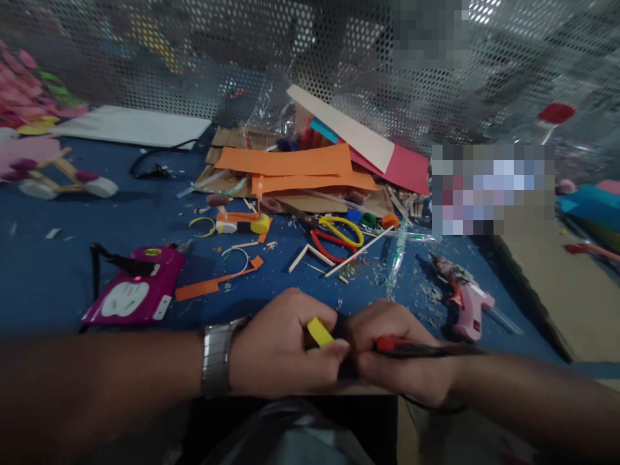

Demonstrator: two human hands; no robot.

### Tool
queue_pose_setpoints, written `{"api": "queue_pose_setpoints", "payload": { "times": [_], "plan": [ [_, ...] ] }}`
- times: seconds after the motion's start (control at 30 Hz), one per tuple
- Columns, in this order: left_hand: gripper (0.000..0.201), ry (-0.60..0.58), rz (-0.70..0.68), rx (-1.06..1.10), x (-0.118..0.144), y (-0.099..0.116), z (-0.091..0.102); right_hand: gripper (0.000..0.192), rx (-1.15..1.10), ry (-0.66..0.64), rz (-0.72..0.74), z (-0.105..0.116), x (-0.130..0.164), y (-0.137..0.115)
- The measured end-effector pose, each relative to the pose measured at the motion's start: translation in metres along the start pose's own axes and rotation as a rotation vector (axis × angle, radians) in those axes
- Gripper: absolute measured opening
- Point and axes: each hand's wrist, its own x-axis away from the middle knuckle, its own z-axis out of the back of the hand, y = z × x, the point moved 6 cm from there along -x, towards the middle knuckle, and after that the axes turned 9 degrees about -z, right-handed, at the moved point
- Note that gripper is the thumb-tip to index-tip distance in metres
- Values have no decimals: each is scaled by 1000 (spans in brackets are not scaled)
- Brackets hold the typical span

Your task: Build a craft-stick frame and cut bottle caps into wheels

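My left hand (285,345), with a metal watch band at the wrist, is closed on a small yellow bottle cap (320,332); only its curved edge shows between thumb and curled fingers. Close beside it, my right hand (400,352) grips a red-and-black pen-like tool (411,347). The tool's back end points right along my forearm, and its tip is hidden by the hands. A black cord hangs below the right wrist. Both hands are at the table's front edge, almost touching.
A magenta box (138,284) with a lit red light lies left. A pink glue gun (472,303) and cardboard (542,278) are right. Ahead are scissors (341,236), sticks, coloured caps (369,219), orange strips (285,161) and a small wheeled model (239,221). A perforated metal panel stands behind.
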Motion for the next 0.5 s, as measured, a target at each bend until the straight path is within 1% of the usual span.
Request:
{"api": "queue_pose_setpoints", "payload": {
  "times": [0.07,0.1,0.2,0.23,0.3,0.4,0.43,0.5],
  "plan": [
    [39,87,6,-33,-1,-1,9,31,-56,1,-3,1,2,1],
    [38,93,-5,-12,-2,-2,10,33,-107,42,-27,4,1,3],
    [31,113,-40,87,-2,-3,12,36,-369,287,-130,18,-3,15],
    [29,129,-68,113,-1,-2,13,35,-461,354,-149,21,-5,18],
    [23,152,-66,117,-1,-2,13,29,-598,453,-183,25,-10,23],
    [13,200,-34,63,-2,0,17,24,-662,561,-250,30,-13,27],
    [8,218,-26,52,-2,0,18,24,-660,583,-265,31,-13,27],
    [4,236,-27,51,-3,1,19,23,-639,586,-279,31,-13,28]
  ]
}}
